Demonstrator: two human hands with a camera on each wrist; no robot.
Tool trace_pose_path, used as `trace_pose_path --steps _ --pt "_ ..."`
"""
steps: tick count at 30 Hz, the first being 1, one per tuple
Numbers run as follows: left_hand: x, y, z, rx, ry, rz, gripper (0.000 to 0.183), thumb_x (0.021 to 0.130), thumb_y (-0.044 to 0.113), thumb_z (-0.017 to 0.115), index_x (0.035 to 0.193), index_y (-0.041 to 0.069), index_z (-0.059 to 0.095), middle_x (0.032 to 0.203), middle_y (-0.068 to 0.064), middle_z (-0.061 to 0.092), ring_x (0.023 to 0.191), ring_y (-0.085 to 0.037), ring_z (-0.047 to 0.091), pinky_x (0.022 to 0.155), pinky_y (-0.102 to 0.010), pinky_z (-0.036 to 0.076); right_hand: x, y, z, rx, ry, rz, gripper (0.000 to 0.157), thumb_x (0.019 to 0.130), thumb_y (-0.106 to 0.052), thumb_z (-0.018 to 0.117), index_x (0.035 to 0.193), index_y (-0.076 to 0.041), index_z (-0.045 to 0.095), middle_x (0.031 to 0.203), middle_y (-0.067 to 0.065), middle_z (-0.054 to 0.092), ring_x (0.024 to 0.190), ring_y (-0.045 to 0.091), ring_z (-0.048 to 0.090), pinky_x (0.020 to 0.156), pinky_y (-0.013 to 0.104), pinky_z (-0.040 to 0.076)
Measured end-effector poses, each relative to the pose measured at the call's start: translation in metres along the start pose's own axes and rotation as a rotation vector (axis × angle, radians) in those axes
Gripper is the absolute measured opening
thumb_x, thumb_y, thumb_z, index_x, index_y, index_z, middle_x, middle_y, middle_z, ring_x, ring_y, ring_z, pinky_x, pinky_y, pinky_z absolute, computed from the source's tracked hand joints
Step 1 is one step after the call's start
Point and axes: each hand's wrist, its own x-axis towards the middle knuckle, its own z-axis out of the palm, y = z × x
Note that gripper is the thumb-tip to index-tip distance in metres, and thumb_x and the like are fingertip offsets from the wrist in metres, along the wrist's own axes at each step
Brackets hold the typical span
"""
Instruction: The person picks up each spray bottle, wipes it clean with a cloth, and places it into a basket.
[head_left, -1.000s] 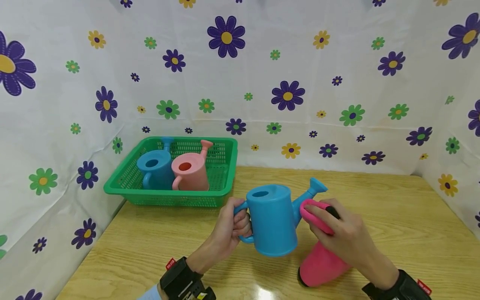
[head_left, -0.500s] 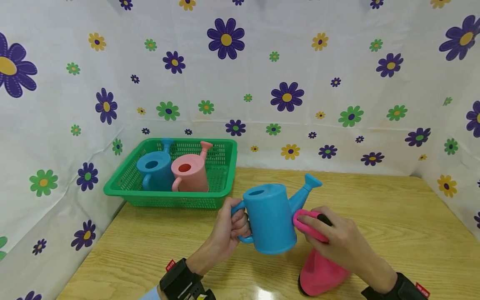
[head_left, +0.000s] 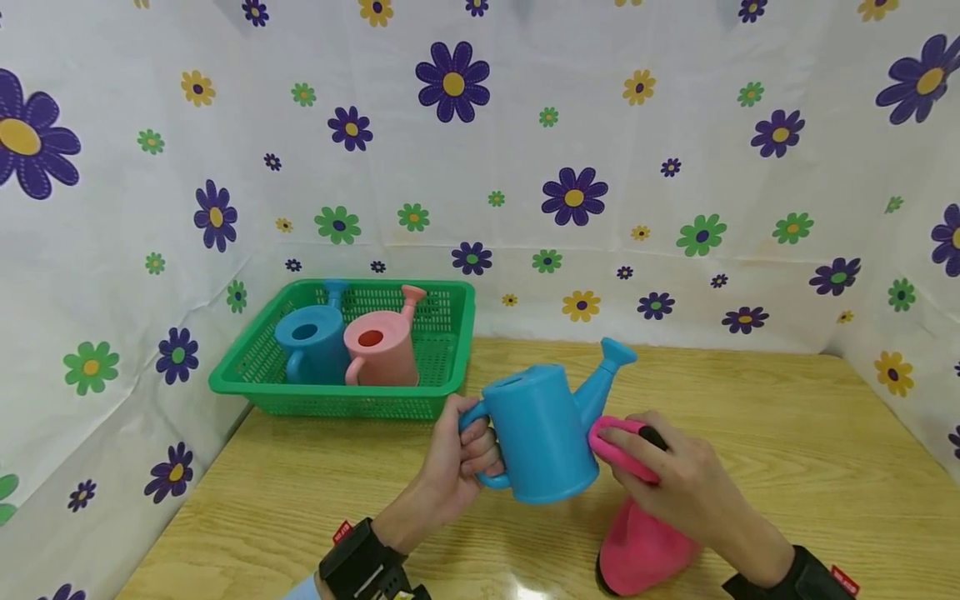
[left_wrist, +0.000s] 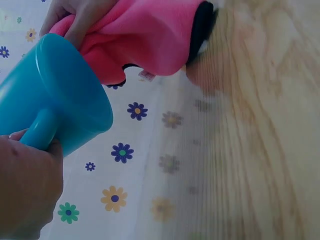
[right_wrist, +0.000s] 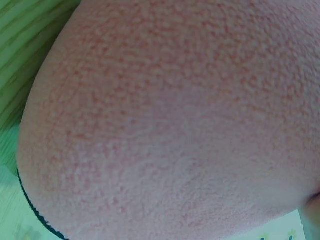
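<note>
Above the table, my left hand [head_left: 457, 454] grips the handle of a blue watering can [head_left: 542, 437], its fingers curled through the loop. The can tilts a little, with its spout pointing up and right. My right hand [head_left: 678, 479] holds a bunched pink cloth [head_left: 648, 546] with black edging, and a fold of it sits against the can's side just below the spout. The loose end of the cloth hangs under that hand. In the left wrist view the can's base [left_wrist: 75, 85] faces the camera. Cloth [right_wrist: 170, 120] fills most of the right wrist view.
A green plastic basket [head_left: 341, 402] stands at the back left of the wooden table [head_left: 795, 450]. Inside it are another blue watering can [head_left: 318, 354] and a pink watering can [head_left: 386, 354]. A white flowered sheet [head_left: 510, 125] hangs behind and along the sides.
The blue can has tipped, its spout rising and shifting slightly left. My right hand with the cloth has moved a little left and down, from the spout to the can's side beneath it.
</note>
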Motion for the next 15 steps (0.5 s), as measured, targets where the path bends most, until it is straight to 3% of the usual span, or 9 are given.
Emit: trace_pose_path --steps 7,11,15 --pt "0.000 -0.007 0.003 -0.176 -0.025 -0.114 0.048 0.098 0.031 0.036 0.052 0.019 0.028 0.043 0.006 0.025 0.037 -0.009 0.026 0.047 -0.022 0.033 0.001 0.003 -0.004 -0.077 0.113 0.045 0.047 0.098 -0.042 0.048 0.103 -0.002 0.072 0.089 0.019 0.062 0.066 0.028 0.068 0.047 0.044 0.060" --pt "0.001 -0.011 0.005 -0.268 -0.029 -0.172 0.046 0.096 0.031 0.042 0.053 0.018 0.028 0.043 0.007 0.029 0.038 -0.009 0.028 0.050 -0.023 0.037 0.000 0.002 -0.004 -0.083 0.139 0.064 0.047 0.097 -0.042 0.050 0.104 -0.001 0.072 0.089 0.019 0.062 0.066 0.027 0.067 0.047 0.045 0.060" --pt "0.002 -0.014 0.006 -0.336 0.010 -0.186 0.046 0.094 0.029 0.046 0.054 0.019 0.028 0.043 0.007 0.029 0.038 -0.008 0.028 0.052 -0.023 0.038 -0.001 0.002 -0.004 -0.085 0.143 0.070 0.045 0.097 -0.041 0.050 0.104 -0.002 0.072 0.089 0.019 0.062 0.066 0.026 0.066 0.047 0.044 0.060"
